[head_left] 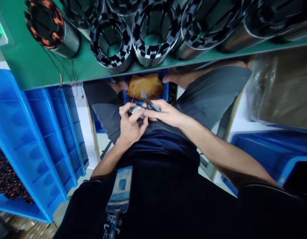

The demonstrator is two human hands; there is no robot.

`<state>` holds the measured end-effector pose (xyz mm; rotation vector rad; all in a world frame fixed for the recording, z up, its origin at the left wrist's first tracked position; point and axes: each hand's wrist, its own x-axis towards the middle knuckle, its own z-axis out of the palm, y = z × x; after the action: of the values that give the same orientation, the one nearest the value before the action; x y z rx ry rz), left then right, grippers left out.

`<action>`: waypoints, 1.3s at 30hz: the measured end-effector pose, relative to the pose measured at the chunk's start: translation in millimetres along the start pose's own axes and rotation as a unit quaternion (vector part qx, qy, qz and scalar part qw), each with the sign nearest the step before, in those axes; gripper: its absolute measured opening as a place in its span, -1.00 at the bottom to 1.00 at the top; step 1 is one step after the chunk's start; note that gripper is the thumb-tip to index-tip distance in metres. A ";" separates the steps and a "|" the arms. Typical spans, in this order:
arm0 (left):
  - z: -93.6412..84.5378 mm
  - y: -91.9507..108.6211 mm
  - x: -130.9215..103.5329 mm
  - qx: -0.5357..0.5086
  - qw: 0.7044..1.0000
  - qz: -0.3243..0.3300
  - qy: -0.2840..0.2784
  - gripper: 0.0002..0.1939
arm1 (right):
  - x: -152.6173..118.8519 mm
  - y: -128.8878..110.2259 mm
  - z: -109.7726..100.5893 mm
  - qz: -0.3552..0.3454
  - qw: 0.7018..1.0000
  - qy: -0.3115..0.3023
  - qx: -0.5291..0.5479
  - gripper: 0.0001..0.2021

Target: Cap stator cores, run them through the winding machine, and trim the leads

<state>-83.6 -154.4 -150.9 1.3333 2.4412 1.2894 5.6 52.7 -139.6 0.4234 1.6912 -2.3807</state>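
Over my lap, my left hand (131, 124) has its fingers wrapped round a small silvery metal part (137, 109), mostly covered by the fingers. My right hand (165, 113) is closed on a tool with teal handles (153, 106) and a dark pointed head, which tilts up and to the left. The fingertips of both hands meet around the metal part. Just beyond them, a yellow-brown packet (146, 86) lies in a blue bin (165, 89) between my legs, with thin copper-coloured wires beside it.
Metal cylinders with black slotted rims (111, 43) line the green table (83, 69) above; one with copper windings (47, 25) trails wires over the edge. Blue crates (41, 132) stand at left, a blue bin (258, 146) and plastic-wrapped carton (288, 89) at right.
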 end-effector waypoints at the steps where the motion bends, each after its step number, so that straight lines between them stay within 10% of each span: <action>1: -7.2 9.9 -1.7 -0.016 0.999 0.031 0.023 -0.39 | -10.6 -7.5 2.2 -0.013 1.000 -0.011 0.005 -0.38; 4: -30.8 43.5 1.0 -0.177 0.982 -0.060 0.001 -0.04 | -35.2 -28.2 3.0 -0.110 0.993 -0.015 -0.027 -0.58; 8: -56.5 81.5 10.2 -0.423 0.853 -0.250 -0.177 -0.27 | -51.8 -50.7 3.2 -0.255 0.958 -0.015 -0.134 -0.79; 14: -55.1 88.8 14.3 -0.505 0.808 -0.280 -0.120 -0.40 | -80.1 -75.5 15.9 -0.249 0.923 0.054 -0.286 -0.74; 20: -48.0 82.8 11.5 -0.520 0.819 -0.234 -0.067 -0.39 | -113.2 -85.2 19.5 -0.173 0.886 0.092 -0.420 -0.43; 33: -55.6 80.8 12.2 -0.419 0.893 -0.132 -0.096 -0.31 | -121.4 -94.9 30.3 -0.178 0.849 0.103 -0.487 -0.49; 39: -43.3 82.1 1.7 -0.450 0.872 -0.181 -0.070 -0.22 | -119.5 -89.8 25.8 -0.165 0.890 0.095 -0.414 -0.52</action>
<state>-49.0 -158.6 -64.8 0.6362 1.4977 1.7709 86.6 56.8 -11.4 0.2245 2.8197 -1.5532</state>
